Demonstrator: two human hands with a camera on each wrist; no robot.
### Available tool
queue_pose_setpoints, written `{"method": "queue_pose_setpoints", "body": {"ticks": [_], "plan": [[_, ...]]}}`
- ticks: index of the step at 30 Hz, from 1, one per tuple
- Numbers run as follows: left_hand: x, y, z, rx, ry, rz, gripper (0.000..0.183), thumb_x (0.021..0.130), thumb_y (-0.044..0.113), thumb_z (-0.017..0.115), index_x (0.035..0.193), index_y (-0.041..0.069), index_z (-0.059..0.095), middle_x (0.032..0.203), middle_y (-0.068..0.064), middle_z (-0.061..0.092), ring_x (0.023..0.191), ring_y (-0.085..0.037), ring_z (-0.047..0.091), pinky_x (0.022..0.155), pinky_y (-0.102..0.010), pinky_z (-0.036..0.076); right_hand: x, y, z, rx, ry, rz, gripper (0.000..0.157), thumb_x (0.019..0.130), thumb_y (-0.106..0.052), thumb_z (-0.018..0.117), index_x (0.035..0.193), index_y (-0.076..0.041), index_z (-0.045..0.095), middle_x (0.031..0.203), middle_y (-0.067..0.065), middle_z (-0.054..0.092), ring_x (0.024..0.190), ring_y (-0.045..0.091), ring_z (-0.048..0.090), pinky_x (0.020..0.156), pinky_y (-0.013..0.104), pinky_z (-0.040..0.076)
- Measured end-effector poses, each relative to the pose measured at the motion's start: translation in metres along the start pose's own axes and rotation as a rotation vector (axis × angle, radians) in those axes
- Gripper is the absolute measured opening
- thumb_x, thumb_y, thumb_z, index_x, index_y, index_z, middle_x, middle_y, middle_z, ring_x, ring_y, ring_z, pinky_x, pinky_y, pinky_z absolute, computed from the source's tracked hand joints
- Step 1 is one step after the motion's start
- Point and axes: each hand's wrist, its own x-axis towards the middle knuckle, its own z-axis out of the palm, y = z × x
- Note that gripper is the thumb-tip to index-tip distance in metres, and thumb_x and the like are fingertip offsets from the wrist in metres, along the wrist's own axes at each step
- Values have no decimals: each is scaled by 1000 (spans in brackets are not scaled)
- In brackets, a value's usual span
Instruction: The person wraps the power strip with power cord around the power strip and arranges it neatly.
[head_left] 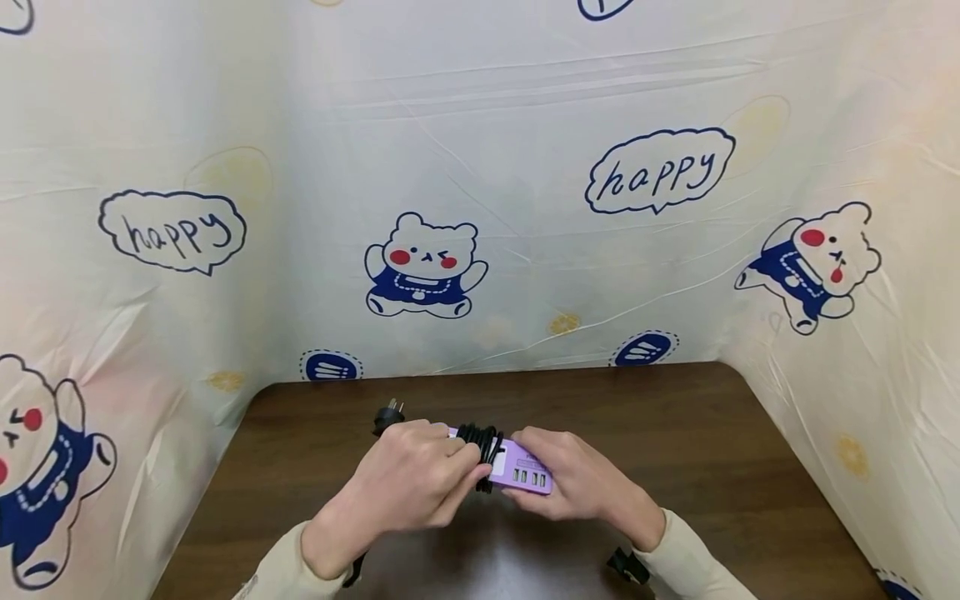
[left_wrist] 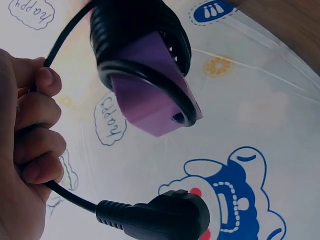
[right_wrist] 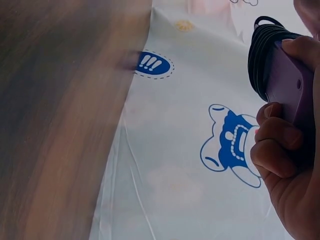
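Note:
A purple power strip (head_left: 534, 468) with several USB ports is held above the table, a black cord (head_left: 481, 442) wound round it in several turns. My right hand (head_left: 573, 473) grips the strip's right end, fingers curled round its body in the right wrist view. My left hand (head_left: 416, 475) is beside the windings at the strip's left end. In the left wrist view its fingers (left_wrist: 40, 110) curl round the free length of cord. The black plug (left_wrist: 170, 215) hangs from that length below the fist; in the head view the plug (head_left: 388, 417) shows beyond the left hand, prongs up.
A dark wooden table (head_left: 637, 425) lies beneath the hands. Pale printed sheeting (head_left: 525, 275) with bears and speech bubbles rises along its back and sides. A black strap (head_left: 628, 567) shows at the right wrist.

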Motion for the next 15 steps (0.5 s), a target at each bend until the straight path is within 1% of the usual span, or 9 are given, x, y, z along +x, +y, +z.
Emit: {"method": "queue_pose_setpoints", "body": {"ticks": [4, 8, 12, 15], "plan": [[1, -7, 4, -42, -29, -34, 50, 114, 37, 40, 69, 20, 52, 55, 11, 35, 53, -6, 23, 53, -19, 14, 1, -3, 1, -19, -7, -24, 45, 97, -36, 79, 127, -11, 58, 96, -6, 63, 73, -5, 54, 63, 5, 44], [2, -14, 5, -89, -53, -59, 45, 112, 36, 50, 70, 21, 50, 57, 11, 32, 53, -5, 21, 53, -19, 11, 2, -5, 0, -36, -13, -42, 43, 97, -37, 78, 125, -11, 59, 95, -7, 62, 72, -6, 53, 63, 4, 43], [4, -20, 6, -146, -73, -58, 40, 108, 35, 60, 71, 23, 52, 58, 13, 36, 53, -2, 26, 52, -17, 15, 3, -6, -3, -42, -24, -48, 41, 97, -37, 78, 123, -12, 59, 93, -9, 60, 70, -7, 51, 62, 4, 42], [7, -24, 9, -196, -88, -44, 38, 106, 35, 63, 71, 24, 52, 60, 14, 39, 54, -1, 31, 52, -17, 20, 4, -7, -5, -35, -42, -56, 39, 98, -38, 77, 121, -13, 59, 91, -10, 59, 70, -8, 50, 62, 4, 41]]}}
